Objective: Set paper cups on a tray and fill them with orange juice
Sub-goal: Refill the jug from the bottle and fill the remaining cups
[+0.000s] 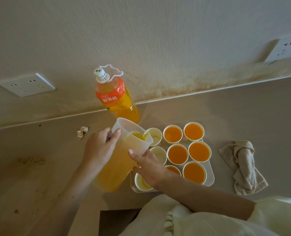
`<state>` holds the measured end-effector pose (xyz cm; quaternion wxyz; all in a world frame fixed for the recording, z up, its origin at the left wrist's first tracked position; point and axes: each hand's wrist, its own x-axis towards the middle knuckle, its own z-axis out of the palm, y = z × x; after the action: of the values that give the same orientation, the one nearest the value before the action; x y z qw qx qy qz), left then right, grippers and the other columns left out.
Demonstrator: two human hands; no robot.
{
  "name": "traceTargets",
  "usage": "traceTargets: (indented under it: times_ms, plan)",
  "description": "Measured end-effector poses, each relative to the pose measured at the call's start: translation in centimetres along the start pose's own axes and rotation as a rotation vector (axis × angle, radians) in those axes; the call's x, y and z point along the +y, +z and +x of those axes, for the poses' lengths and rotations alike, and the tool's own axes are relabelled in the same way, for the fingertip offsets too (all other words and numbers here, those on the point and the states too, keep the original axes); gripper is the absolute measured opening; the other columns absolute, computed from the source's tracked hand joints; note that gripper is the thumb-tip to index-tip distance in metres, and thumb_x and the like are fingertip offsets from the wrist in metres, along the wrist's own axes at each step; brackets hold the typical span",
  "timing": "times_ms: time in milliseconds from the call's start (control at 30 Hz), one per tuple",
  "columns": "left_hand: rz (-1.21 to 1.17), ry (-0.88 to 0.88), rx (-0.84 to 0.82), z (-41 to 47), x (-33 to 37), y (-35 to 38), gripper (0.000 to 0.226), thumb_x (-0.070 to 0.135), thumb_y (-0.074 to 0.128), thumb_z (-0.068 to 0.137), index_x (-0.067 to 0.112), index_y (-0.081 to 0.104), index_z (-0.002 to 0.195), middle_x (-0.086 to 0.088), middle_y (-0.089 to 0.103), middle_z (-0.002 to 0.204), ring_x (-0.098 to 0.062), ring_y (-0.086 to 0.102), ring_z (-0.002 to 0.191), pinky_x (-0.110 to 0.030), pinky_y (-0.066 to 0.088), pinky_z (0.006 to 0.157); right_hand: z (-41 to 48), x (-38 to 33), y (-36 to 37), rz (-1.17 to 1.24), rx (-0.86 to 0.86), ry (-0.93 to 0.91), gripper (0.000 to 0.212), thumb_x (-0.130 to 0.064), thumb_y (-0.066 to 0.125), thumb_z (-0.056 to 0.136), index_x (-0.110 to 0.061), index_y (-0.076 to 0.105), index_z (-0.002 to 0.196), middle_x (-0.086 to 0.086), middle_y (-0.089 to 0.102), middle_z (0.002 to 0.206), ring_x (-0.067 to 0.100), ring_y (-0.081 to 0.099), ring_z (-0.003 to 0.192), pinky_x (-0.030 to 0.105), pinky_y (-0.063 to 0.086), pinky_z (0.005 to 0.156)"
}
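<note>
From the head view, the left hand [99, 147] curls its fingers round the handle of the jug [119, 160], thumb on the rim, to tip it. The right hand [149, 166] props the wall below the spout, thumb pressed flat and the other fingers hidden underneath, probably to steady a heavy pour. The jug leans toward the tray [210, 178], its spout just beside the empty cup [155, 137] at the far left corner. Six filled cups [177, 154] sit in the other columns; the left column is unfilled. The capped bottle [115, 97] stands by the wall, and a cloth [243, 166] lies on the surface right of the tray, likely for spills.
</note>
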<state>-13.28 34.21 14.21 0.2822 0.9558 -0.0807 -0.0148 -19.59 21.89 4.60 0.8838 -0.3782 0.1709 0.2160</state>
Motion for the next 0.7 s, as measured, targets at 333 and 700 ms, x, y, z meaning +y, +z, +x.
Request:
traceTargets:
  times_ms: [333,700]
  plan:
    - [0.026,-0.004,-0.033,0.39,0.08,-0.07,0.045,0.051,0.042,0.084,0.018,0.031,0.055,0.003,0.034,0.05,-0.018,0.036,0.05,-0.034,0.027,0.052,0.22,0.24,0.05,0.031,0.021,0.039,0.119,-0.054,0.095,0.034,-0.018,0.044,0.135,0.008,0.059,0.132,0.025,0.058,0.12,0.046,0.046,0.104]
    - [0.041,-0.011,-0.029,0.06,0.25,-0.25,0.05,0.036,0.052,0.096,0.018,0.03,0.055,0.004,0.032,0.05,-0.017,0.034,0.05,-0.033,0.024,0.051,-0.43,0.08,0.35,0.045,0.007,0.051,0.107,-0.049,0.094,0.045,-0.019,0.044,0.135,0.006,0.06,0.131,0.024,0.057,0.119,0.042,0.049,0.101]
